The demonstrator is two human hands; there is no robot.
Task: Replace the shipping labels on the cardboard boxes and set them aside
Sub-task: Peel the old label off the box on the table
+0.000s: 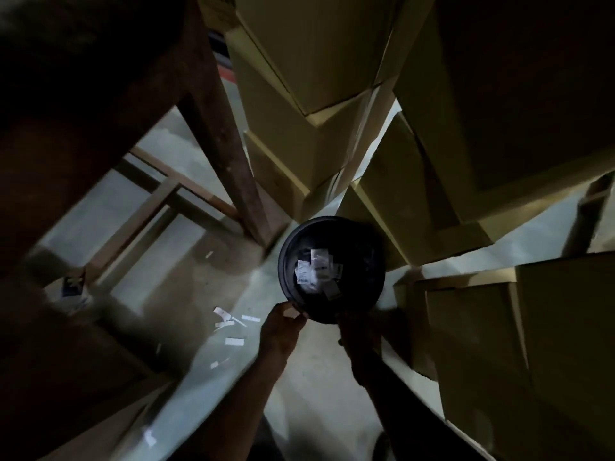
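Note:
A round black bin stands on the floor among stacked cardboard boxes. Several crumpled white labels lie inside it. My left hand is at the bin's near rim and pinches a small pale scrap between thumb and fingers. My right hand reaches to the rim's near right side; it is dark and blurred, so its fingers cannot be made out. More boxes sit at the right.
A dark wooden table and its leg stand at the left, with a wooden frame under it. White paper strips are scattered on the pale floor. A small box sits at far left.

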